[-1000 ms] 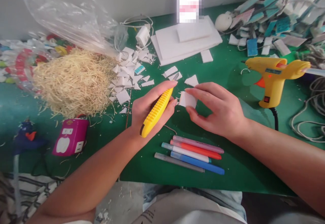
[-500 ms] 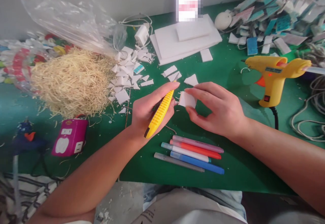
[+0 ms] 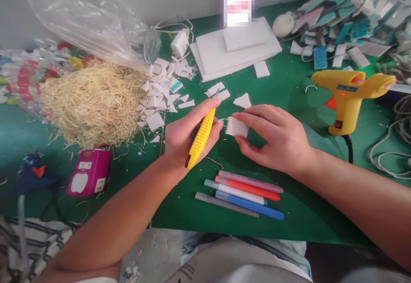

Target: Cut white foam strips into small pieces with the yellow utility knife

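A yellow utility knife [image 3: 202, 137] is gripped in my left hand [image 3: 180, 133], its blade pointing away from me past the thumb. Near that hand's fingertips is a small white scrap whose hold I cannot make out. My right hand [image 3: 276, 137] pinches a small white foam board piece [image 3: 236, 127] between thumb and fingers, just right of the left fingertips. Loose white foam offcuts [image 3: 243, 100] lie beyond both hands. Several markers [image 3: 248, 182], pink, red, white, blue and grey, lie side by side nearer to me.
A yellow glue gun [image 3: 345, 99] with a lit red light stands at right, beside grey cables [image 3: 385, 146]. White foam sheets [image 3: 208, 56] are stacked at the back. Left are wood shavings [image 3: 93, 103], a foam scrap pile [image 3: 157, 90] and a magenta power adapter [image 3: 88, 174].
My left hand has drawn slightly left with the knife, widening the gap to the foam piece. My right hand keeps its pinch, almost unmoved.
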{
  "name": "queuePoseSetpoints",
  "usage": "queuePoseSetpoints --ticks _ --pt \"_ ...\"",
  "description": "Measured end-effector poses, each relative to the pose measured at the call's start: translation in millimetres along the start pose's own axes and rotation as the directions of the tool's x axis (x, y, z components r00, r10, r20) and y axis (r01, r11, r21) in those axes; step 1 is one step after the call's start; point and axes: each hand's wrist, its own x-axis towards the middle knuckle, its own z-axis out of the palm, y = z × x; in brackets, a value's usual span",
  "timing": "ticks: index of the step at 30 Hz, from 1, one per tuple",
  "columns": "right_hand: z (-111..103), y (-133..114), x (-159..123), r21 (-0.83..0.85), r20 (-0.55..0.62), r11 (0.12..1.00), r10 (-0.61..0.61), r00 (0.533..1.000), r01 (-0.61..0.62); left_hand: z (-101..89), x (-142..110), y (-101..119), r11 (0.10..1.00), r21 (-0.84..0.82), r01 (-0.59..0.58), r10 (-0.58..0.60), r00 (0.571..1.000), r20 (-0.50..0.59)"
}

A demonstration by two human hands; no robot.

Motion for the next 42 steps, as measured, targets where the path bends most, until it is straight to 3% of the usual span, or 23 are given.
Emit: queuePoseSetpoints --ticks 11,21,27,42 --pt "2 -2 -1 -0.011 0.019 1.000 -0.010 1.000 0.010 3.7 -3 0 0.999 0.040 -0.032 0.031 0.999 0.012" --pt "2 -2 -1 0.007 0.030 1.000 -0.006 1.000 0.006 0.9 -3 -5 0.989 0.057 -0.138 0.139 0.990 -0.019" --pt "1 -1 -1 0.026 0.026 1.000 -0.011 1.000 0.011 1.4 0 -3 0.994 0.075 -0.077 0.078 0.997 -0.018" --pt "2 -3 0 0.038 0.041 0.997 -0.074 0.996 0.072 4.0 -4 -8 0.997 0.045 -0.065 0.064 0.998 0.012"
